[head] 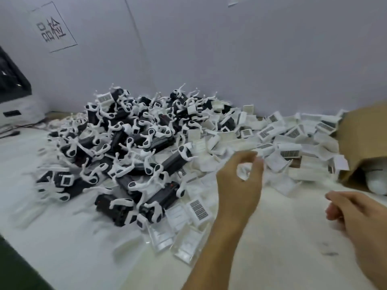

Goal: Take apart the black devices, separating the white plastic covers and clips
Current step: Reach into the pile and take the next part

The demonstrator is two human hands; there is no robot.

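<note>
A white table (272, 237) carries everything, backed by a pale wall (209, 49). The landmark is the big heap of black devices (125, 147), piled left of centre on the table, each black body wrapped in white plastic clips whose thin arms stick out in all directions. To the right of the heap and touching its edge spreads a lower drift of white plastic covers (293, 139), many showing a dark grid patch, running along the foot of the wall. Beyond that drift, far right of the heap, a brown cardboard box (360, 143) lies tipped on its side with its mouth toward the covers. Far left of the heap, against the wall, stands a white and black machine (14, 97) with dark cables trailing from it. High on the wall above the heap's left side hangs a printed sign (53, 28).

In front of the heap, a few clear plastic pieces (165, 235) lie just beside the nearest devices.

The left hand (238, 181) hovers at the heap's right edge, over the covers, fingers curled with thumb and fingertips pinching a small white piece (244, 170); motion blur makes it hard to say whether this is a clip or a cover. The right hand (356, 214) hangs further right of the heap, nearer the viewer, fingers loosely curled and holding nothing.
</note>
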